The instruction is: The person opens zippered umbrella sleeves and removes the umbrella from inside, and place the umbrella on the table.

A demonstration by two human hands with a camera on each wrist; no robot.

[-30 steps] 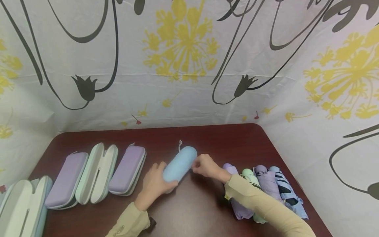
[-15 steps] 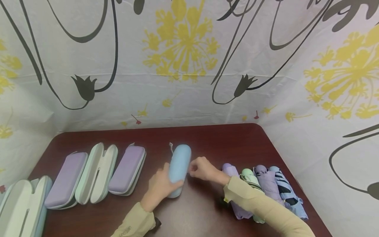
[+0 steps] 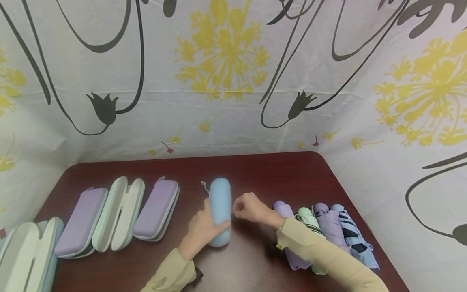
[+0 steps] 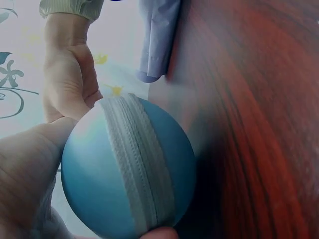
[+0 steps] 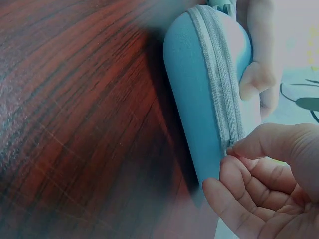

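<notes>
A light blue zippered hard case (image 3: pixel 220 198) lies lengthwise near the middle of the table, a small strap loop (image 3: pixel 204 185) at its far left side. My left hand (image 3: pixel 202 228) grips its left side and near end, thumb across the top. At its right side, my right hand (image 3: pixel 251 207) pinches the zipper pull (image 5: pixel 231 146) between thumb and index finger; the other fingers are curled. In the right wrist view the grey zipper (image 5: pixel 217 69) is closed along the visible side. The left wrist view shows the case's rounded end (image 4: pixel 89 159) with the zipper closed across it.
To the left stand two purple cases (image 3: pixel 83 221) (image 3: pixel 157 209), an open mint case (image 3: pixel 119 215) and an open blue case (image 3: pixel 31 255). Several folded umbrellas (image 3: pixel 330 227) lie at right, partly under the right forearm. A patterned cloth (image 3: pixel 233 121) surrounds the dark red table (image 3: pixel 270 172).
The blue case has turned so its far end swings left and it now points nearly straight away. My left hand has shifted right with it; my right hand has moved slightly left.
</notes>
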